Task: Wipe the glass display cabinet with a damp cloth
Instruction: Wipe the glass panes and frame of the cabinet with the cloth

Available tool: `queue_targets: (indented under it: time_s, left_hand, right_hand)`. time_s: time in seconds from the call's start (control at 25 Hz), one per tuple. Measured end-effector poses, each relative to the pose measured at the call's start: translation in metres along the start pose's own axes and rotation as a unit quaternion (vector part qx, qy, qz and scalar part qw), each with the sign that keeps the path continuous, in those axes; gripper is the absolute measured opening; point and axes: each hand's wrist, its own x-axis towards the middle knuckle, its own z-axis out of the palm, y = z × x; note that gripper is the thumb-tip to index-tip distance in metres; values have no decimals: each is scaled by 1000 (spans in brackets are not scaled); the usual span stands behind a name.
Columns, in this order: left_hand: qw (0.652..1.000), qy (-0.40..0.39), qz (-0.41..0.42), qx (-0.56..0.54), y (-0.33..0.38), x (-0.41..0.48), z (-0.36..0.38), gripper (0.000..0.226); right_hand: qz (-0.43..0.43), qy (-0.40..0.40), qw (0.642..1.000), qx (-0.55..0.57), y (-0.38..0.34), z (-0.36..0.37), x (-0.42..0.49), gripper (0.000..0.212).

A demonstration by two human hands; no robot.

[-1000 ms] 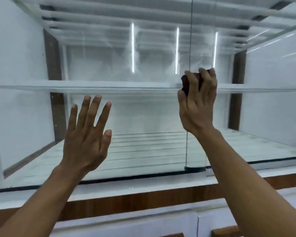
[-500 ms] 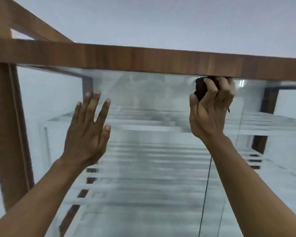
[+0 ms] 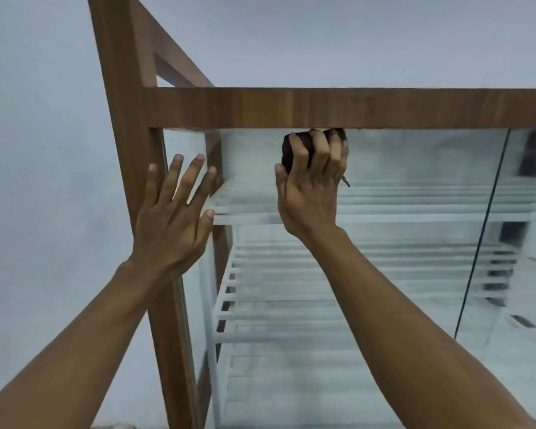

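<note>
The glass display cabinet (image 3: 399, 168) has a brown wooden frame and glass front panes, with white slatted shelves behind them. My right hand (image 3: 310, 187) presses a dark balled-up cloth (image 3: 291, 150) against the glass just under the top wooden rail (image 3: 322, 108). Most of the cloth is hidden by my fingers. My left hand (image 3: 174, 218) is flat with fingers spread, resting on the glass beside the left wooden post (image 3: 127, 150).
A plain pale wall (image 3: 44, 150) fills the left and top of the view. A dark vertical seam (image 3: 483, 236) between two glass panes runs down at the right. White slatted shelves (image 3: 322, 298) lie behind the glass.
The view has tilted up and swung left, from the lower shelves to the cabinet's top left corner. My right hand carried the cloth up to the top rail; my left hand followed, staying open.
</note>
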Motion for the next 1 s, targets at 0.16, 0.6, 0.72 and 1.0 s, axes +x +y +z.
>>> queue_targets:
  time_s: [0.16,0.6,0.72,1.0]
  left_hand:
    - [999,52,-8,-4,-55,-11,5,65]
    - [980,128,-36,-150,-53,-12,27,72]
    - [977,143,-19,-160,-53,-20,32,65]
    - [960,155,-17,-234,-43,-53,48,71]
  right_hand:
    - [-94,-21,995,13,-120,49,1,48]
    - [73,21,996,-55,-89,33,10,40]
    - [-113,-26,993,-21,-148,62,-14,41]
    - [118,40,992,-24,-97,37,-46,44]
